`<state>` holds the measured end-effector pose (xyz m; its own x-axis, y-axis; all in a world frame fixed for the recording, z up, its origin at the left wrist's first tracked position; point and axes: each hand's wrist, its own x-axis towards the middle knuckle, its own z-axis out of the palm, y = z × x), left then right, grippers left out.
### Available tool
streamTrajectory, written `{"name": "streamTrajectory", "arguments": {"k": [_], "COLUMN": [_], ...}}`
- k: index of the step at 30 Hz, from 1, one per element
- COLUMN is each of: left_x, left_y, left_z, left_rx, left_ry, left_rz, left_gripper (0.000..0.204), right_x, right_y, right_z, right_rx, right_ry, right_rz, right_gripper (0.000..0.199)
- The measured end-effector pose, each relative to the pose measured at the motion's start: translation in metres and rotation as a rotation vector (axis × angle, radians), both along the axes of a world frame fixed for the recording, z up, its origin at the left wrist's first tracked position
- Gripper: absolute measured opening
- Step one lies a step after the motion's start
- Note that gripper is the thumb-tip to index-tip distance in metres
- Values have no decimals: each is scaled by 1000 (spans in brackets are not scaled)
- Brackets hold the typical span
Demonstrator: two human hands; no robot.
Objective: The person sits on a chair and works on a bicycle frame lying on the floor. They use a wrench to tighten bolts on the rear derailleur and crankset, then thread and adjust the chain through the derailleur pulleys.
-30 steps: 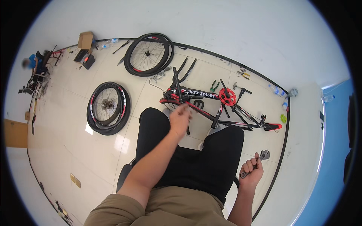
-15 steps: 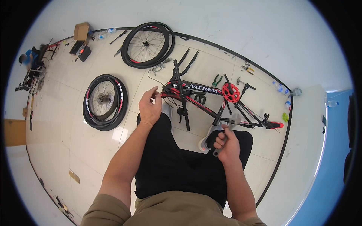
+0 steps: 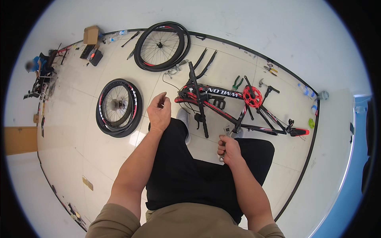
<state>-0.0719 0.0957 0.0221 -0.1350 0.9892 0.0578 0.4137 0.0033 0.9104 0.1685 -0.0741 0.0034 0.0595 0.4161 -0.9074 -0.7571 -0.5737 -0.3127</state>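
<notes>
A black and red bicycle frame (image 3: 222, 104) lies on the tiled floor in front of my knees, its red chainring (image 3: 253, 96) facing up. My right hand (image 3: 229, 150) is closed around a small metal wrench (image 3: 222, 156) just below the frame's middle. My left hand (image 3: 159, 112) hovers above my left knee, left of the frame's handlebar end, fingers loosely curled and holding nothing. I am seated, in black trousers.
A wheel with tyre (image 3: 118, 107) lies on the floor to the left, a second wheel (image 3: 160, 47) near the far wall. Pliers and hand tools (image 3: 238, 82) lie beyond the frame. A cardboard box (image 3: 91, 35) and a seated person (image 3: 36, 67) are at far left.
My right hand came up from beside my right leg with the wrench to just below the frame. My left hand drew back left from over the frame.
</notes>
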Motion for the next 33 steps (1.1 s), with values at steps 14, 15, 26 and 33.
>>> {"name": "streamTrajectory", "arguments": {"k": [14,15,26,33], "left_x": [7,6,44,116], "left_y": [2,3,8,10], "left_z": [0,0,-20,-136], "left_rx": [-31,-29,-390,-1123], "left_ry": [37,47,288,-170], "left_rz": [-32,-39,-416,-101], "left_gripper": [27,28,45,59], "right_x": [2,6,87,109], "right_y": [6,10,121,186], "right_z": [-5,-7,-49,-37], "right_rx": [-50,-31,95,187], "right_ry": [-28,-1,81,215], "right_rz": [-118,-161,-318,-378], "right_gripper": [13,12,12,10]}}
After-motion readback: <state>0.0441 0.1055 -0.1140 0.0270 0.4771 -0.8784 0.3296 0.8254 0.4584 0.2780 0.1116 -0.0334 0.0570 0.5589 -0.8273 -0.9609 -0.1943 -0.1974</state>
